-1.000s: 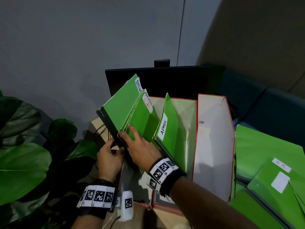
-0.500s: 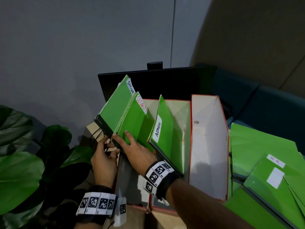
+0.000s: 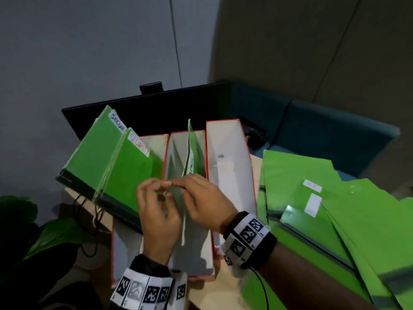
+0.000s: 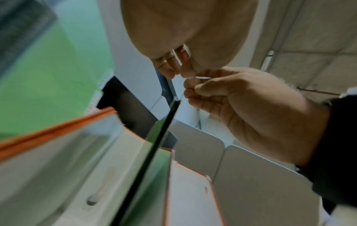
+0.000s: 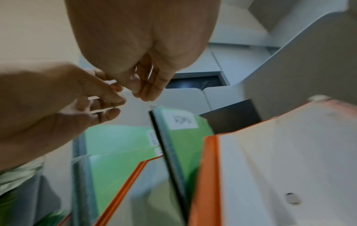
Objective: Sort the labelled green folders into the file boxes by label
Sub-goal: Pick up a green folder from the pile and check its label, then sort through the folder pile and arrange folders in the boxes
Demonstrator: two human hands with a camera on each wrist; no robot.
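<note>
Red-edged middle file box (image 3: 196, 249): its near end is closest to the person, and its long axis runs away from them. Both hands hover over it.
Left hand (image 3: 156, 211): above the box's left wall, fingers curled with thumb and forefinger close together. I cannot tell whether it pinches anything.
Right hand (image 3: 203, 200): above the same box, with curled fingertips meeting those of the left hand. The left wrist view shows its thumb pressed to its forefinger, but I cannot tell whether anything is held.
Standing folder (image 3: 192, 148): upright on its dark spine inside the middle box, just beyond the fingertips. It is parallel to the box walls, and its white label is blurred.
Unsorted pile (image 3: 297, 173): green folders lie flat and fanned on the desk to the right of the boxes. The top folder (image 3: 297, 220) has white labels too blurred to read.
Key relation: the pile lies to the right, across the right-hand box, so the right hand is the nearer one for the next pick, as I judge it.
Right-hand file box (image 3: 232, 186): no folders in it, and it stands between the hands and the pile.
Leaning folders (image 3: 96, 157): two green folders tilt out to the left from the left file box (image 3: 154, 144), with labels at their top corners.
Dark monitor (image 3: 156, 108): behind all three boxes.
</note>
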